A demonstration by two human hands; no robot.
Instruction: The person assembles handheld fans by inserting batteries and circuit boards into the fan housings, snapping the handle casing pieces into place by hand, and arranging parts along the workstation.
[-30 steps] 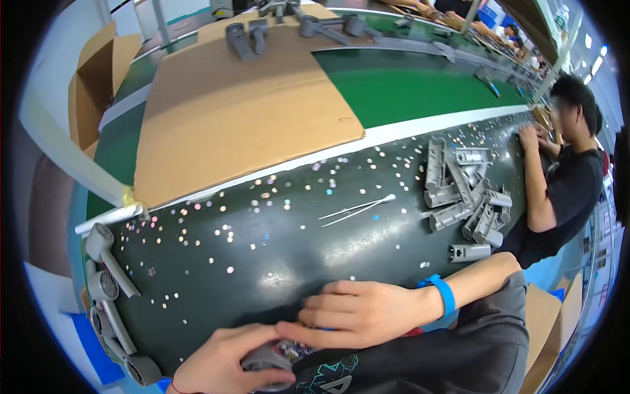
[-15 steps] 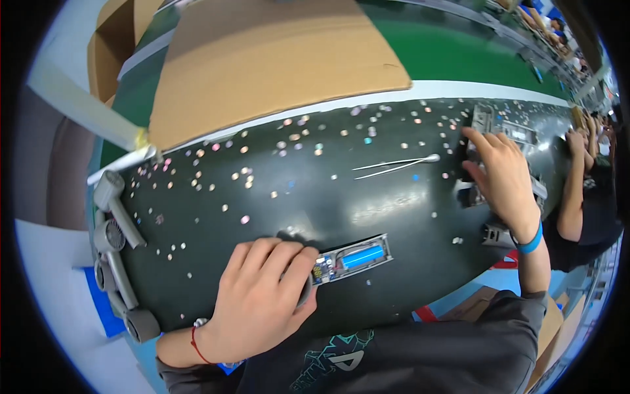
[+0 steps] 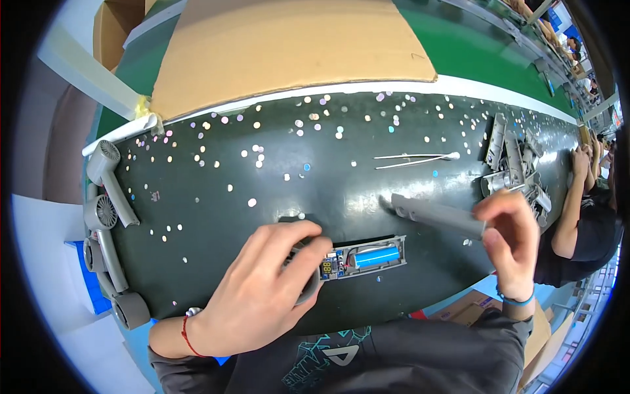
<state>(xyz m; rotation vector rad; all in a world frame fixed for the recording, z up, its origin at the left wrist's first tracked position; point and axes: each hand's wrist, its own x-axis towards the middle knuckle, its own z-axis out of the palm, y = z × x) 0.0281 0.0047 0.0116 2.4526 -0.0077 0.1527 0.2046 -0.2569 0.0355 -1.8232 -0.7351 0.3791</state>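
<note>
My left hand (image 3: 266, 282) is wrapped round the round grey head of a handheld fan (image 3: 308, 292), most of which the fingers hide. From it the fan's opened handle (image 3: 401, 261) points right, showing a blue cylindrical battery (image 3: 376, 257) and a small circuit board (image 3: 331, 264) with a digit display. Between thumb and fingers, my right hand (image 3: 512, 240) pinches one end of a long grey handle cover (image 3: 440, 215). The cover is held tilted above the bench, right of the opened handle and apart from it.
White-tipped tweezers (image 3: 420, 159) lie beyond the cover. Loose grey shell pieces (image 3: 515, 161) are heaped at the right. Several grey handheld fans (image 3: 113, 190) line the left edge. Small round dots are scattered over the dark bench (image 3: 216, 282). A cardboard sheet (image 3: 295, 46) covers the far side; a co-worker's arm (image 3: 572, 203) is at right.
My right hand has drawn back from the heap of shell pieces toward me, now with a handle cover in it. My left hand still holds the fan. The view has shifted slightly.
</note>
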